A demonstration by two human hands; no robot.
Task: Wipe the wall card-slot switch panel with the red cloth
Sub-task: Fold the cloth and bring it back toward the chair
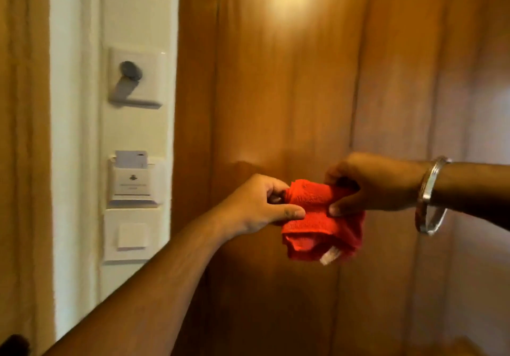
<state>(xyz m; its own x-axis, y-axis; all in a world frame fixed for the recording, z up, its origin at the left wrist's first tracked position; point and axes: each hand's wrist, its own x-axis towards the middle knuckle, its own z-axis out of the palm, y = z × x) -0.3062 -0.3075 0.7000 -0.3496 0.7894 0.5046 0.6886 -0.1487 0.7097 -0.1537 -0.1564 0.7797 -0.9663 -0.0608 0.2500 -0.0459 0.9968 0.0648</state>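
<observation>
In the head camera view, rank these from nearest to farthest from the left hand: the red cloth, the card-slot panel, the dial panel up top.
From the left hand:
1. Red cloth, pinched in its fingers, just to its right.
2. Card-slot panel, on the white wall strip to its left, with a card in it.
3. Dial panel, higher on the same strip, above the card slot.

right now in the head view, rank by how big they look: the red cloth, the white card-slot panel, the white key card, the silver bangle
1. Bunched red cloth, though it is nearer the camera, so unsure.
2. White card-slot switch panel, close behind.
3. Silver metal bangle, a thin ring.
4. White key card, only its top showing above the slot.
</observation>
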